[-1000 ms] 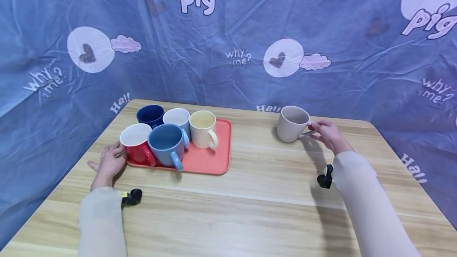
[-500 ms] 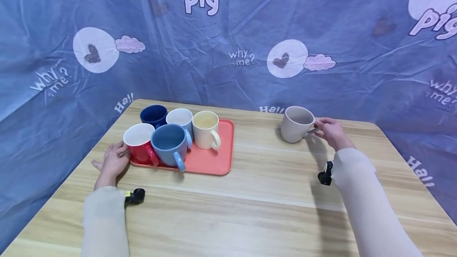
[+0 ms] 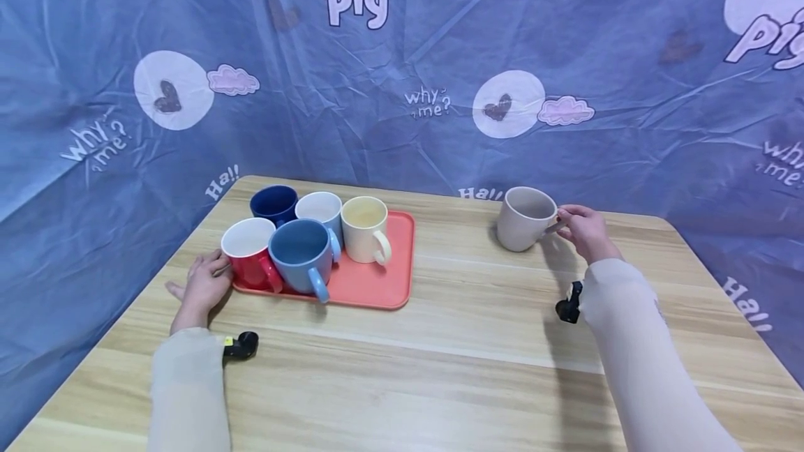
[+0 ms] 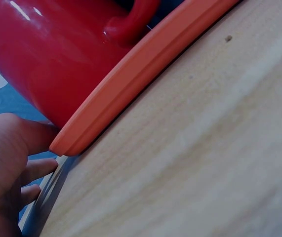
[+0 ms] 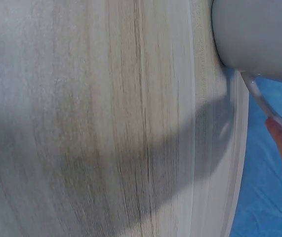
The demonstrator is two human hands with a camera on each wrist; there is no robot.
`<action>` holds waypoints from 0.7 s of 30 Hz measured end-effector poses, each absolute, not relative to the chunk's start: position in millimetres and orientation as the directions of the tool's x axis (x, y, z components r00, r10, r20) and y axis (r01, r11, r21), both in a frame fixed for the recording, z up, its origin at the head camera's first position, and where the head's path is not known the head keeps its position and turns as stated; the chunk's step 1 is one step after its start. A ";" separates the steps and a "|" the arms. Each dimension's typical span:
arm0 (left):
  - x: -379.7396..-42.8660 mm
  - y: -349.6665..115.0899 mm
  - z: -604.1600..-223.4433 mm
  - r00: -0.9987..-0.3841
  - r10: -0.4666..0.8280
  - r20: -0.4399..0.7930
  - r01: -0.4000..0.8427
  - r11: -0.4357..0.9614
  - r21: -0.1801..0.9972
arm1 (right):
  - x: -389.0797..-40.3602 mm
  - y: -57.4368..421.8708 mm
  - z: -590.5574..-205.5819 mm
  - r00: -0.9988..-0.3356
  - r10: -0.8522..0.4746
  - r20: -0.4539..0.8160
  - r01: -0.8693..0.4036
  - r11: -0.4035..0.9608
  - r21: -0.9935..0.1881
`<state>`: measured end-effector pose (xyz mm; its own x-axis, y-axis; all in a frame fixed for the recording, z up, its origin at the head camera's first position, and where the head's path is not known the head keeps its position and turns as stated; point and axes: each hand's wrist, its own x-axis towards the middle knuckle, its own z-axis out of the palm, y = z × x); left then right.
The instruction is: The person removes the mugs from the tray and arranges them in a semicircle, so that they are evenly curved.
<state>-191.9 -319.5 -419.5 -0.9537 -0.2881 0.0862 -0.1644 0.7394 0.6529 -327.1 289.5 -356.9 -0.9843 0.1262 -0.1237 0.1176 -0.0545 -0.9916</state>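
One tabletop (image 3: 402,368) bore the crowded tray (image 3: 399,253), with the grey mug (image 3: 518,227) well to its right. The left grip (image 3: 210,283) lay loose against the tray's near-left corner; the right grip (image 3: 586,232) pinched the mug's handle (image 5: 262,100), where firm, level handling looked best.

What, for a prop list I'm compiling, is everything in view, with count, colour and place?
Table: 1, light wood, across foreground
Printed cloth: at least 1, blue, behind and beside table
Tray: 1, coral, left half of table
Red mug: 1, red, tray's front left
Blue mug: 1, blue, right of red mug
Navy mug: 1, navy, behind red mug
White-lined mug: 1, white inside, behind blue mug
Cream mug: 1, cream, right of white-lined mug
Grey mug: 1, grey, table's far right
Wrist devices: 2, black, one per arm
Sleeves: 2, whitish, both arms
Left hand: 1, bare, at tray's left edge
Right hand: 1, bare, holding grey mug
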 end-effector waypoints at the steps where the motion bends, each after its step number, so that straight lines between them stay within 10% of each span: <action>1: -192.0 -319.6 -419.6 -0.953 -0.290 0.084 -0.167 0.738 0.654 | -324.3 288.0 -354.3 -0.984 0.124 -0.129 0.122 -0.061 -0.991; 21: -192.8 -320.7 -420.9 -0.955 -0.289 0.066 -0.181 0.743 0.644 | -311.2 285.5 -295.9 -0.987 0.039 -0.156 0.160 0.157 -0.975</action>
<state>-192.8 -320.7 -420.9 -0.9550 -0.2891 0.0658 -0.1806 0.7432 0.6442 -311.2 285.5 -295.9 -0.9870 0.0387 -0.1558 0.1600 0.1566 -0.9746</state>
